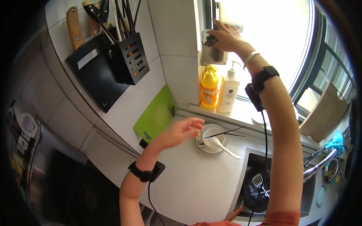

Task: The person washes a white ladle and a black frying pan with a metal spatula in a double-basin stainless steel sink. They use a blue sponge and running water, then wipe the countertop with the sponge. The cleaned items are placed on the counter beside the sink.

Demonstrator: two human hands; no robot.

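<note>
My right hand (227, 38) is raised at the window, its fingers over a dark, curly tangle like steel wool (210, 41) at the top of a box-shaped holder (210, 55). Whether the fingers grip the tangle cannot be told. My left hand (181, 132) hovers above the counter, fingers loosely curled and apart, with nothing in it. Just right of it, a white bowl (206, 135) sits on a plate (206, 150). A white spoon (219, 143) and dark chopsticks (230, 131) rest in the bowl. Behind my left hand leans a green cutting board (154, 113).
On the sill stand a yellow pump bottle (209, 84) and a white pump bottle (228, 90). A black knife and chopstick rack (124, 60) hangs at left. At right, the sink (249, 159) holds a dark pan (253, 195) with a slotted turner (257, 180), below a chrome faucet (319, 166).
</note>
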